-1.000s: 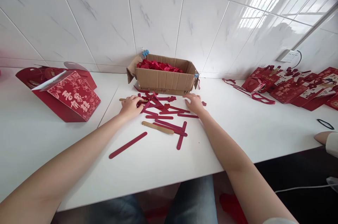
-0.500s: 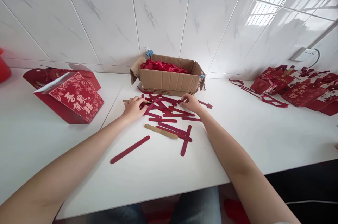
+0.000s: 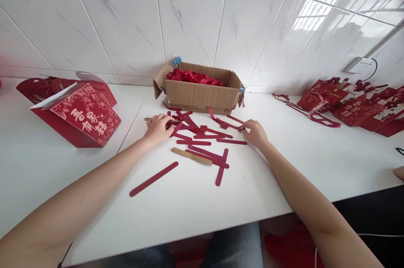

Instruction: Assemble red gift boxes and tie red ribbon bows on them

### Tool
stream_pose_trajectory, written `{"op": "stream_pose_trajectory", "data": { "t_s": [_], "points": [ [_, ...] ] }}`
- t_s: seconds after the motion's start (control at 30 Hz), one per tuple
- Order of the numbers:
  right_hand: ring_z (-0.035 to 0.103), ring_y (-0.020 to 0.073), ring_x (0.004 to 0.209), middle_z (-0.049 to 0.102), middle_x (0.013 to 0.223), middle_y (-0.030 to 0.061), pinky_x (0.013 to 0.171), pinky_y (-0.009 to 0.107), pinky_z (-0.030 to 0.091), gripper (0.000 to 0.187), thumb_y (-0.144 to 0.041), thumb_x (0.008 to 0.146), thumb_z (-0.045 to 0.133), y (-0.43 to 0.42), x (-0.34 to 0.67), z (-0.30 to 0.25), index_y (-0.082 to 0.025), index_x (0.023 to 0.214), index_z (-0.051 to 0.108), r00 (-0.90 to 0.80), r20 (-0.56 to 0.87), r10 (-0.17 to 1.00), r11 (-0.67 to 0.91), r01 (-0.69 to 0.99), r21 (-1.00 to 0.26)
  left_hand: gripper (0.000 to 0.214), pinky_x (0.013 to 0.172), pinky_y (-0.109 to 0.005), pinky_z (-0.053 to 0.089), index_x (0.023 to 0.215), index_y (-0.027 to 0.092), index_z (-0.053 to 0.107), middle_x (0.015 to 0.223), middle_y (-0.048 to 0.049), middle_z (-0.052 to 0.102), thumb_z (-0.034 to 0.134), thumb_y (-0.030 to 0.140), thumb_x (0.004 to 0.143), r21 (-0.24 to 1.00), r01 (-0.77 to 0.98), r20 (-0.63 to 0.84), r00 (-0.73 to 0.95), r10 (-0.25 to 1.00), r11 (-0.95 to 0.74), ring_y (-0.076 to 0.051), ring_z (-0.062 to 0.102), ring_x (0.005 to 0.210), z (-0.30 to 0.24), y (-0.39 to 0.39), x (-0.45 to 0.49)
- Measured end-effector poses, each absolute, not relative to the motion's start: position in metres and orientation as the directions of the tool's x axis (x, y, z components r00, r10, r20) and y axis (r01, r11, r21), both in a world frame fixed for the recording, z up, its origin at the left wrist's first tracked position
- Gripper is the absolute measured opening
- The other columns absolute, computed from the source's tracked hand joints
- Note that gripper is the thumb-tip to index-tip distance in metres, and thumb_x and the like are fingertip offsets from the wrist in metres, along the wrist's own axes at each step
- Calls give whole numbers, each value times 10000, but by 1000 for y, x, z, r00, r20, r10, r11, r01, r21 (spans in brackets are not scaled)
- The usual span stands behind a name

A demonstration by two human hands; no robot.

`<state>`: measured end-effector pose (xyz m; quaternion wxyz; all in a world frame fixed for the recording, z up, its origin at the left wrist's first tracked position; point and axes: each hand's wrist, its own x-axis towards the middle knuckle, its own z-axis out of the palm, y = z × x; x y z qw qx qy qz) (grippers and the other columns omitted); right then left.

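A gift box (image 3: 78, 118) sits near the worktop's (image 3: 284, 175) left edge. The left hand (image 3: 158, 127) rests on red strips (image 3: 202, 138) before the carton (image 3: 198, 96) at the back edge, fingers curled narrow, grip unclear. The right hand (image 3: 255, 132) pinches 1 strip (image 3: 230, 126). Bags (image 3: 353, 106) crowd the right edge.

Bare forearms (image 3: 94, 192), apparently blue jeans (image 3: 235, 245)

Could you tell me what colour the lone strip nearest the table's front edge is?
Dark red strip, best in the head view.
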<state>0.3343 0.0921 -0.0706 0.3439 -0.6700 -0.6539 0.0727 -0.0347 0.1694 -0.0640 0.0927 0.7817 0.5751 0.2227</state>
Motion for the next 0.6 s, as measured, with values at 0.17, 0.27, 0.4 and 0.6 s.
{"op": "stream_pose_trajectory", "data": {
  "t_s": [0.17, 0.27, 0.4, 0.6],
  "points": [
    [616, 205, 795, 674, 854, 41, 766, 378, 506, 117, -204, 747, 542, 85, 343, -67, -220, 786, 652, 207, 343, 916, 35, 812, -582, 284, 997, -519, 334, 1028, 239, 644, 1209, -87, 616, 465, 346, 834, 387, 866, 242, 237, 941, -318, -319, 498, 1190, -65, 170, -35],
    [618, 186, 739, 677, 880, 57, 720, 356, 517, 183, -272, 812, 514, 86, 341, -66, -198, 923, 639, 274, 352, 895, -5, 794, -608, 291, 1011, -523, 320, 1035, 235, 645, 1199, -86, 616, 457, 341, 840, 374, 871, 245, 239, 940, -319, -321, 493, 1194, -65, 170, -35],
    [608, 173, 714, 679, 935, 60, 760, 363, 520, 274, -208, 794, 537, 87, 336, -72, -193, 1027, 679, 222, 302, 927, -2, 809, -588, 295, 1026, -528, 305, 1042, 239, 645, 1193, -85, 613, 458, 348, 841, 361, 877, 246, 239, 939, -317, -332, 480, 1205, -67, 170, -34],
    [618, 210, 801, 641, 973, 97, 793, 388, 526, 303, -158, 830, 504, 84, 317, -77, -185, 1011, 745, 56, 232, 971, 79, 842, -533, 309, 1028, -534, 296, 1055, 236, 639, 1203, -88, 605, 442, 352, 847, 352, 881, 237, 244, 940, -317, -333, 473, 1210, -66, 168, -33]
  ]
}}
